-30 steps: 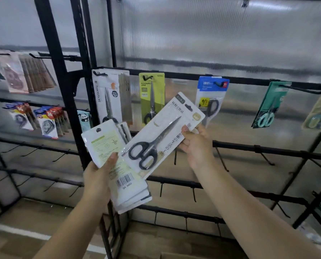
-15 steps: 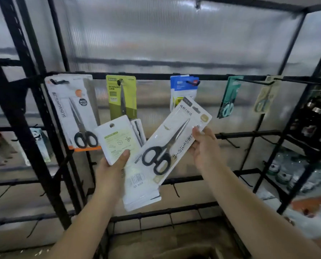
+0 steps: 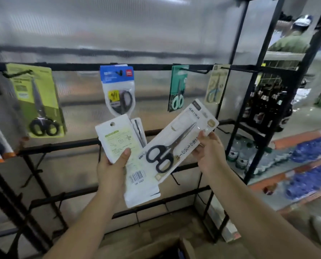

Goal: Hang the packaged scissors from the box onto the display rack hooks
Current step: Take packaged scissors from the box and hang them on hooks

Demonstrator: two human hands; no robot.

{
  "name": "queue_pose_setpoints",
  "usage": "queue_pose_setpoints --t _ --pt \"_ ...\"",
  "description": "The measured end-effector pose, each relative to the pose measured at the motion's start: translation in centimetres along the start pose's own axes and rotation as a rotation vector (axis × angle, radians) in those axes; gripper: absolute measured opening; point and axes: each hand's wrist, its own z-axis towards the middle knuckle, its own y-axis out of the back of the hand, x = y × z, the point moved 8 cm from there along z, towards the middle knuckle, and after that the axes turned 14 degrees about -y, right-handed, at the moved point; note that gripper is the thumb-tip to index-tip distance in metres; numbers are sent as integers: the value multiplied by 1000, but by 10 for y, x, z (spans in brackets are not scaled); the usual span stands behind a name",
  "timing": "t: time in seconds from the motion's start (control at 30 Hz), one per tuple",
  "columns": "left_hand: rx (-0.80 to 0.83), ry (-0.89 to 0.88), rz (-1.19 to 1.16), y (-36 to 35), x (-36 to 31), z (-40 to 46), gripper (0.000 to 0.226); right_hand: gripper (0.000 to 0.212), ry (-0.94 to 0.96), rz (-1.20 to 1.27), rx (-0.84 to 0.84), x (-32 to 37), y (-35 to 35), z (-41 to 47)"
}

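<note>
A: How far along is it?
B: Four packs hang on the top bar of the rack [image 3: 236,71]; lower hooks look bare.
A: And the hands?
B: The right hand [image 3: 208,148] pinches a white scissors pack [image 3: 176,144], tilted, unhung. The left hand [image 3: 113,165] grips a stack of packs [image 3: 135,176].

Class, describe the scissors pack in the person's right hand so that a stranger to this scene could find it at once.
Start at the black display rack and look below its top row of hanging packs. In front, the right hand pinches a long white pack of black-handled scissors, tilted with its top up to the right. Unlike the white stack beside it, it shows its scissors face-on.
</note>
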Motion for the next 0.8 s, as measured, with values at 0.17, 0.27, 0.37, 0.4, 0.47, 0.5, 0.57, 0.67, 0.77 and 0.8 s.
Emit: queue_pose_setpoints --t 0.17,0.27,0.37,0.4,0.47,0.5,0.57,0.67,0.77,0.8 --pt "-69 30 58 -30 53 -22 23 9 -130 -68 30 -15 61 39" --pt "-102 45 146 -29 78 -39 27 12 -235 -107 40 -36 81 52" --pt "-184 38 187 -12 83 -55 29 18 -319 -188 73 -58 79 60" --pt "-216 23 215 -4 78 -59 28 15 -332 -215 93 -64 73 62" --pt "-293 0 284 17 65 -65 28 9 -352 -241 154 -77 57 62" --pt "-325 -9 306 28 58 -67 28 10 -352 -251 191 -83 47 61" --pt "-384 -32 349 53 42 -69 24 14 -365 -266 248 -96 26 55" --pt "-472 -55 395 91 16 -75 21 16 -424 -304 308 -124 -5 44" --pt "-537 -55 431 130 -6 -82 22 21 -445 -374 397 -150 -43 28" --pt "-548 -56 443 141 -14 -83 24 21 -436 -395 428 -157 -56 22"
